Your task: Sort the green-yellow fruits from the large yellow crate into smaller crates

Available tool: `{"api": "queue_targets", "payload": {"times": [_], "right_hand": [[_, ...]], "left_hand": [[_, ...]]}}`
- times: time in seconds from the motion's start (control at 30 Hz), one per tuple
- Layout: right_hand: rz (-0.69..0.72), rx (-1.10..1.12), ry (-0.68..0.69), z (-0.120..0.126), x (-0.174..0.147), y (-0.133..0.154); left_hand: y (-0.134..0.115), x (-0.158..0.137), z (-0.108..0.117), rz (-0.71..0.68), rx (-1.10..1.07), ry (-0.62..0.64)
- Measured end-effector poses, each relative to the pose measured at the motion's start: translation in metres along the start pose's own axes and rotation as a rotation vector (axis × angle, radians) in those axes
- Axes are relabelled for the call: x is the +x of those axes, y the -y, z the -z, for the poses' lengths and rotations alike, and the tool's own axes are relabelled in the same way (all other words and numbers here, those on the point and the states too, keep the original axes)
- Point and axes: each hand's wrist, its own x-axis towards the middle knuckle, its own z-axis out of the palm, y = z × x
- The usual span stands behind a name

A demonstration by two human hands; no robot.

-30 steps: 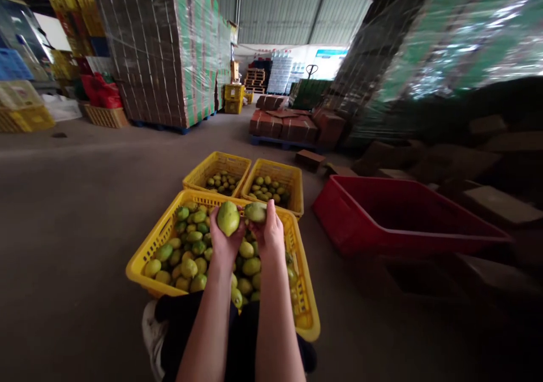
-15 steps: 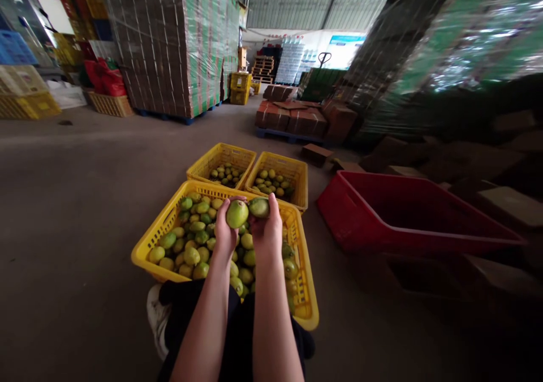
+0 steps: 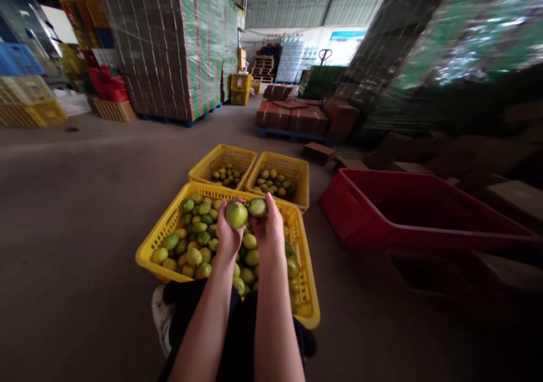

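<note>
My left hand (image 3: pixel 228 234) is closed round a yellow-green lemon (image 3: pixel 236 215), its end turned up toward me. A second, greener lemon (image 3: pixel 257 207) rests in my right hand (image 3: pixel 270 228), with the thumb along its right side. The two fruits are side by side, close together, above a large yellow crate (image 3: pixel 169 219). Many green and yellow lemons (image 3: pixel 194 256) lie in that crate, partly hidden by my forearms. Behind it stand two more yellow crates, the left one (image 3: pixel 202 170) and the right one (image 3: pixel 301 177), each with lemons on the bottom.
To the right is a red tub (image 3: pixel 360 212) with cardboard boxes (image 3: pixel 520 201) beyond it. Flattened cartons sit on a blue pallet (image 3: pixel 292 135) ahead. A tall wrapped stack of boxes (image 3: pixel 148 48) rises at the left, another wrapped stack (image 3: pixel 458 48) at the right.
The lemon in my right hand has turned slightly, and both hands stay nearly in place over the crate. The whole view has shifted a little.
</note>
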Motion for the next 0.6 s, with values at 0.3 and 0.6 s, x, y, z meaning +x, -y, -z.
{"api": "queue_targets", "payload": {"times": [0.3, 0.6], "right_hand": [[0.107, -0.267, 0.038, 0.025, 0.007, 0.011], [0.086, -0.325, -0.074, 0.013, 0.005, 0.002]], "left_hand": [[0.001, 0.003, -0.013, 0.205, 0.125, -0.175], [0.006, 0.012, 0.000, 0.271, 0.090, -0.027]]}}
